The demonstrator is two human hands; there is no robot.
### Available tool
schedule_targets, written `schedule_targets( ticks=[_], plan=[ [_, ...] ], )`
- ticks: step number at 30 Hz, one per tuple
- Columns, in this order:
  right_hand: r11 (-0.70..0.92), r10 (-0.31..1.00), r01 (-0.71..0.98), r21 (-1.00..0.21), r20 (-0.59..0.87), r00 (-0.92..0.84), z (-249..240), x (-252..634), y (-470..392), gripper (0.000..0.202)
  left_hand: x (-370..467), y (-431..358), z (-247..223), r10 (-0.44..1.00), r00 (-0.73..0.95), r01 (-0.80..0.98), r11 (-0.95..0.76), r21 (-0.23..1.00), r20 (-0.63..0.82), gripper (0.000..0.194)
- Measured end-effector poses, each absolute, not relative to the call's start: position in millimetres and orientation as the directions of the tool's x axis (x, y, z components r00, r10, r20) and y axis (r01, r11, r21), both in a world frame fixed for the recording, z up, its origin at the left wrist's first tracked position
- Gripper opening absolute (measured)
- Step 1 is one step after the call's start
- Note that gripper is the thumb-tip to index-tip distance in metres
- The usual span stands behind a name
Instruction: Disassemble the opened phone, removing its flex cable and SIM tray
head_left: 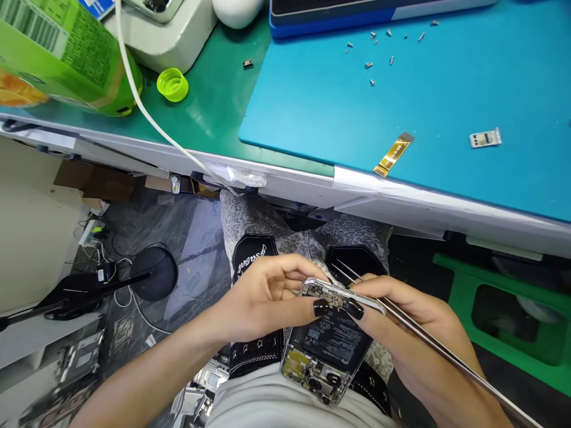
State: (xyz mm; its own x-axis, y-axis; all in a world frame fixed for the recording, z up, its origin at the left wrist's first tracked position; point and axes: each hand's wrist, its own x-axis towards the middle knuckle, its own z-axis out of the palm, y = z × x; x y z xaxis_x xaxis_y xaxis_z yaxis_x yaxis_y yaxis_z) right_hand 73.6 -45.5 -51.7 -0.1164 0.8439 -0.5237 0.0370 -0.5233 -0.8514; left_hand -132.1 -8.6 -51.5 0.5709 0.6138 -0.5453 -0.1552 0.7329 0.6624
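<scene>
— Opened phone (328, 345): where is it lying?
— It's resting over the lap, below the table edge (312, 190), long axis running toward the bench, top end raised.
— Hands?
— Left hand (263, 294) is curling around the upper edge, gripping it. Right hand (401, 321) is pinching tweezers (428, 342), thumb pressing the phone.

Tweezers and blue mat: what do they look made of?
The tweezers, in the right hand over the opened phone, look like bare polished metal: thin silvery blades with bright glints. The blue mat on the bench looks like matte rubber or silicone, with flat, even colour and soft sheen; I can't tell which.
</scene>
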Motion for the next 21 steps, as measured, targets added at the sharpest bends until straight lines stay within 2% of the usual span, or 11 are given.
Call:
schedule_targets(
  ticks=[7, 13, 21],
  plan=[
    [-0.550, 0.831, -0.028, -0.834, -0.545, -0.111, -72, 75, -45, 0.010, -132, 12, -54, 0.501, 0.609, 0.096, 0.723, 0.684, -0.615, 0.026],
    [-0.553, 0.830, -0.065, -0.830, -0.543, -0.130, -73, 73, -43, 0.012, -130, 26, -47, 0.513, 0.582, 0.180, 0.675, 0.715, -0.631, 0.010],
    [-0.572, 0.818, -0.073, -0.817, -0.562, -0.124, -70, 70, -40, 0.008, -133, 34, -44, 0.465, 0.664, 0.349, 0.500, 0.793, -0.585, 0.023]
  ],
)
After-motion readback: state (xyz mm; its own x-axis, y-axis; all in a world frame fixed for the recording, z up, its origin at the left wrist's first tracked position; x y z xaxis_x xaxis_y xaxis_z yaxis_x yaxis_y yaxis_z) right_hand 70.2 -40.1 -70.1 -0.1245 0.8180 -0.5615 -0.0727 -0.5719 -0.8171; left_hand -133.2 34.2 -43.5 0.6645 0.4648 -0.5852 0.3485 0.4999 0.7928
